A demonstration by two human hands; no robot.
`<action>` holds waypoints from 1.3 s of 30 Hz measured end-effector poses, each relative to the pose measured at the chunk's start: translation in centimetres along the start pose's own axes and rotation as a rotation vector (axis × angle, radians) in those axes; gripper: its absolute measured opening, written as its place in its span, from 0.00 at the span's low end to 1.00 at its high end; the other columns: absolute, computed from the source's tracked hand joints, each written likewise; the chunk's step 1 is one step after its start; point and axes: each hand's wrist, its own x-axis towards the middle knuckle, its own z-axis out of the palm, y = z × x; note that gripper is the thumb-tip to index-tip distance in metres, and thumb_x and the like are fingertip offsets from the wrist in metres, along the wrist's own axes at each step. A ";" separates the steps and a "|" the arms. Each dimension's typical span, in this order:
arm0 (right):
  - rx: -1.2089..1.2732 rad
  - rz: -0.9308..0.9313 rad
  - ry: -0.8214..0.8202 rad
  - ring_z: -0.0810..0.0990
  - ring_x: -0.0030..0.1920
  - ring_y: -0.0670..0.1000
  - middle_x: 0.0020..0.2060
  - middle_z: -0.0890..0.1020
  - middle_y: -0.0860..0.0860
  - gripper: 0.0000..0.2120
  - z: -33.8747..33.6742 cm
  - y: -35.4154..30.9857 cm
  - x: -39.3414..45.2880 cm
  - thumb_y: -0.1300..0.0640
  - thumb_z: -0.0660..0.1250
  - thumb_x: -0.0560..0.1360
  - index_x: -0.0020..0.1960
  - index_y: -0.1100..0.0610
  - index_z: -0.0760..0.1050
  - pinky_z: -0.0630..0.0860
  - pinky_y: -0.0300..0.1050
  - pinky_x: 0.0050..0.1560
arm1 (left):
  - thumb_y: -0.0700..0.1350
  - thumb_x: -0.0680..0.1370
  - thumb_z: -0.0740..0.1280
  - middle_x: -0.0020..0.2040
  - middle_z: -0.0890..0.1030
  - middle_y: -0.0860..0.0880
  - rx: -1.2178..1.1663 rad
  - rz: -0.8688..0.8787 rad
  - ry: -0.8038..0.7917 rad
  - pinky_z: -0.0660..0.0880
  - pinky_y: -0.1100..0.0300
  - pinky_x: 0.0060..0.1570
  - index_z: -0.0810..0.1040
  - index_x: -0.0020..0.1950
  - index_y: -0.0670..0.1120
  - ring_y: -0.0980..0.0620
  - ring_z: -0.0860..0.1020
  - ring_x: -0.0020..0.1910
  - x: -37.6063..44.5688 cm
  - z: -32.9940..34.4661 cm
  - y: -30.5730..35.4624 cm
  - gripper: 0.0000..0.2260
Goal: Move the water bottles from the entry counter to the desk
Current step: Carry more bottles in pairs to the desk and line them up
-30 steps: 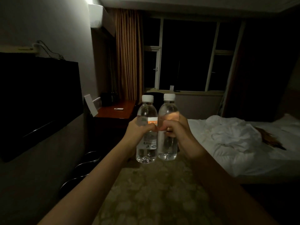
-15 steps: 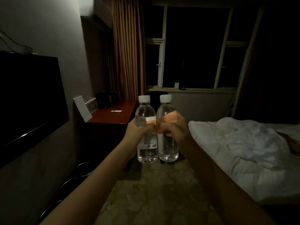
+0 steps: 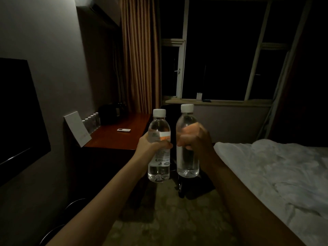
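Both hands are clamped on water bottles, one apiece, held out in mid-air above the floor. Going from the left: a dark wall-mounted screen [image 3: 19, 112], then the wooden desk [image 3: 122, 137] against the wall, carrying one leaning white card [image 3: 77, 128], a row of small white-capped items too dim to count surely, a dark kettle-like shape [image 3: 111, 112] and one small white remote [image 3: 123, 130]. Next, the left hand [image 3: 149, 148] wraps its fingers round the middle of the labelled bottle [image 3: 159, 144], which stands upright, long axis vertical, white cap up, orange band on its label. Just beside it, with a narrow gap between them, the right hand [image 3: 193, 139] curls round the plain bottle [image 3: 187, 142], likewise upright with cap on top, sitting slightly higher. That makes two bottles, both short of the desk, near its right front corner in the view. Behind hang a tan curtain [image 3: 140, 55] and a dark window [image 3: 221, 50]; farthest right lies a bed [image 3: 275, 171] with rumpled white bedding.
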 end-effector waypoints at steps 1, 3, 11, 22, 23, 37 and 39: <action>0.019 0.007 0.001 0.77 0.37 0.49 0.37 0.76 0.52 0.09 -0.2 0.6 1.8 0.66 0.70 0.64 0.40 0.59 0.72 0.73 0.40 0.34 | 0.37 0.69 0.70 0.47 0.80 0.50 0.000 -0.006 0.012 0.74 0.64 0.36 0.75 0.50 0.49 0.58 0.81 0.41 1.7 -0.1 -0.8 0.13; 0.054 0.028 0.005 0.76 0.34 0.50 0.35 0.74 0.54 0.16 -0.5 1.8 5.9 0.62 0.70 0.58 0.44 0.62 0.71 0.71 0.40 0.30 | 0.37 0.70 0.70 0.50 0.80 0.47 -0.009 -0.010 0.034 0.75 0.59 0.42 0.74 0.54 0.46 0.52 0.80 0.47 5.1 -0.1 -2.2 0.14; 0.134 0.130 0.049 0.80 0.43 0.54 0.45 0.81 0.58 0.29 0.0 7.7 21.9 0.60 0.68 0.48 0.49 0.62 0.75 0.72 0.42 0.35 | 0.38 0.71 0.69 0.47 0.80 0.48 -0.024 -0.013 0.134 0.75 0.61 0.37 0.74 0.53 0.46 0.53 0.81 0.42 20.2 -0.5 -6.3 0.12; 0.110 0.102 -0.043 0.79 0.50 0.55 0.49 0.81 0.58 0.34 5.4 14.9 41.8 0.55 0.68 0.48 0.54 0.62 0.75 0.75 0.48 0.45 | 0.40 0.68 0.72 0.47 0.82 0.50 0.058 -0.022 0.129 0.75 0.63 0.38 0.75 0.52 0.49 0.58 0.83 0.40 40.8 -5.6 -13.2 0.14; 0.122 0.100 -0.056 0.79 0.51 0.55 0.49 0.81 0.58 0.34 6.1 15.3 43.7 0.55 0.68 0.49 0.55 0.62 0.74 0.74 0.48 0.45 | 0.40 0.69 0.72 0.47 0.82 0.50 0.058 -0.021 0.129 0.76 0.65 0.37 0.75 0.52 0.49 0.59 0.83 0.40 42.8 -6.4 -13.4 0.14; 0.327 0.010 -0.288 0.82 0.46 0.54 0.46 0.81 0.57 0.27 14.9 22.0 69.0 0.56 0.73 0.53 0.51 0.59 0.74 0.78 0.43 0.34 | 0.47 0.62 0.74 0.50 0.82 0.47 0.077 0.007 0.263 0.77 0.58 0.44 0.76 0.54 0.48 0.51 0.83 0.48 65.1 -14.5 -18.6 0.22; 0.331 -0.017 -0.347 0.81 0.49 0.57 0.48 0.80 0.60 0.30 16.2 23.2 72.8 0.56 0.73 0.53 0.54 0.62 0.73 0.80 0.53 0.42 | 0.47 0.62 0.74 0.51 0.82 0.46 0.094 0.018 0.319 0.77 0.57 0.45 0.76 0.55 0.47 0.49 0.82 0.49 68.2 -15.5 -19.7 0.23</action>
